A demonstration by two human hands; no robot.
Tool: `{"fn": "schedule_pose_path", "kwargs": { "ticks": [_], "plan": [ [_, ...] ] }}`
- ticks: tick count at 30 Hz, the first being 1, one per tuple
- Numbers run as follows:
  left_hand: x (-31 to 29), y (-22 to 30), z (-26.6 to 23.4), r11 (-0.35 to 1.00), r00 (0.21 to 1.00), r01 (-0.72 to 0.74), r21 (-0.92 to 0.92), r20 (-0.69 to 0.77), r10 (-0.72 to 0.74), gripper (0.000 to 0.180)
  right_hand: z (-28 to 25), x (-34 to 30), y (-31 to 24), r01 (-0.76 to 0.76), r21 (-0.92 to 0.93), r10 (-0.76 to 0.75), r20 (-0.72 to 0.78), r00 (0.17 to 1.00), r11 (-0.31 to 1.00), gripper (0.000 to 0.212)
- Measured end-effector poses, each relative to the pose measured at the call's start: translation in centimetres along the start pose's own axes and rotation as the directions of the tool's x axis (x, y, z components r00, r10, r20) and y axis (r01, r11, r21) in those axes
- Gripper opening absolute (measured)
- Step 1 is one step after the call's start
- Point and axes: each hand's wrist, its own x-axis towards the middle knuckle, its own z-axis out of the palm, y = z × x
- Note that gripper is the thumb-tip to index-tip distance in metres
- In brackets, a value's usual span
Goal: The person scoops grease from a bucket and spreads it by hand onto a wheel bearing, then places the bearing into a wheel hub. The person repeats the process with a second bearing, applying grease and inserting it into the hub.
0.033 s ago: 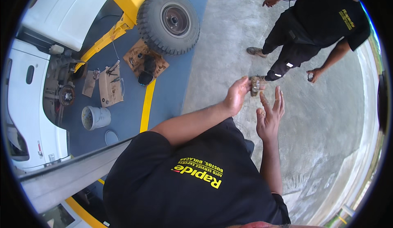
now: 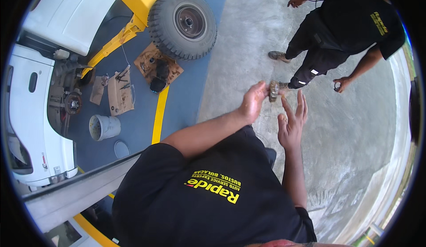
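**Materials and surfaces seen**

A dull, rusty metal part (image 2: 274,90) is gripped in the left hand (image 2: 253,101). Rough, matt grey concrete is seen across the floor (image 2: 355,140), with a painted blue area beside it. Knobbly black rubber is shown on the tyre (image 2: 182,24). Stained brown cardboard (image 2: 120,92) and a scuffed white plastic bucket (image 2: 103,127) are seen.

A black short-sleeved work shirt (image 2: 213,194) (yellow lettering across the chest), both forearms bare.
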Motion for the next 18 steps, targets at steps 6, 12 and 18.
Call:
{"fn": "schedule_pose_path", "kwargs": {
  "ticks": [6, 12, 18],
  "plan": [
    [10.4, 5.9, -2.3, 0.998, 0.987, -0.061, -0.012, -0.15, 0.059, 0.056, 4.9, 17.0, 3.4, 0.308, 0.039, -0.311, 0.144, 0.94, 0.951, 0.061],
    [19.2, 14.3, -8.8, 0.962, 0.941, -0.229, 0.146, -0.221, 0.257, 0.054, 11.4, 31.6, 5.3, 0.403, 0.28, -0.472, 0.255, 0.844, 0.872, 0.057],
    [26.9, 23.0, -20.3, 0.878, 0.921, 0.088, 0.471, -0.374, 0.109, 0.055, 29.3, 45.7, 6.6, -0.447, 0.507, 0.016, 0.648, 0.761, 0.737, 0.052]
  ]
}}
